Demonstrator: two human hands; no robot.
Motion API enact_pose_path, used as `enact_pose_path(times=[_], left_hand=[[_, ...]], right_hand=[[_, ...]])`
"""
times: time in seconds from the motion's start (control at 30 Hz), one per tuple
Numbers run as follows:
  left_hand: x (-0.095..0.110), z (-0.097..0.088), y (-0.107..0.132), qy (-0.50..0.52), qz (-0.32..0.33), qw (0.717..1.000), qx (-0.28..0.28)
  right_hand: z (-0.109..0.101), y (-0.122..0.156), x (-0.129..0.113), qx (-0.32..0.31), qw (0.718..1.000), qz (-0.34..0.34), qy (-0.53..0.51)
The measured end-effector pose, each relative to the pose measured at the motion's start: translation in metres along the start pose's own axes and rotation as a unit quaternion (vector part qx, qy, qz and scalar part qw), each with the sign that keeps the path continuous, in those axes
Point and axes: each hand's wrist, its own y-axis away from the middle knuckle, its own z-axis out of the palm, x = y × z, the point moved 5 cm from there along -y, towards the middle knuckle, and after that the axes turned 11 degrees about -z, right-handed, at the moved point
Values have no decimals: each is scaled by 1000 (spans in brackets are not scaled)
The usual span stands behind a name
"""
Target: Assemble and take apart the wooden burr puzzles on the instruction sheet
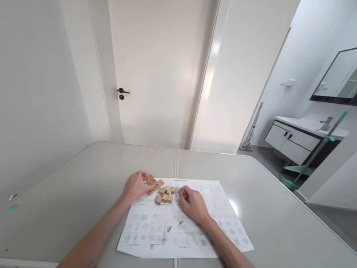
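My left hand (136, 187) is closed around the left part of a brown wooden piece (156, 187). The thumb lies along its near side, and the fingers curl over the far side. Several slat-like brown parts show beside the fingers; how they join is hidden. Just to the right, a small cluster of light wooden blocks (165, 196) sits on a printed white sheet (150, 233). My right hand (193, 204) hovers or rests at the right of the blocks, apart from them. Its fingers are curled and pinched together, and anything between them is hidden.
The sheet carries rows of faint grey figures and lies across the seam of a grey folding table (89, 192) with a metal rim. A teal scrap (12, 207) is at the left edge. Beyond stand a white door (162, 60), a sink cabinet (293, 140) and a green broom (328, 138).
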Motion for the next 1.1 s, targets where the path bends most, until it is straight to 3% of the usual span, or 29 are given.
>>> enact_pose_path(times=[0.37, 0.6, 1.1], left_hand=[[2, 2, 2, 16, 12, 1000, 6], [8, -1, 5, 27, 55, 998, -23], [16, -16, 11, -57, 52, 997, -12]], right_hand=[[0, -1, 1, 0, 1000, -2, 6], [0, -1, 0, -4, 1000, -1, 7], [1, -2, 4, -1, 1000, -3, 11]])
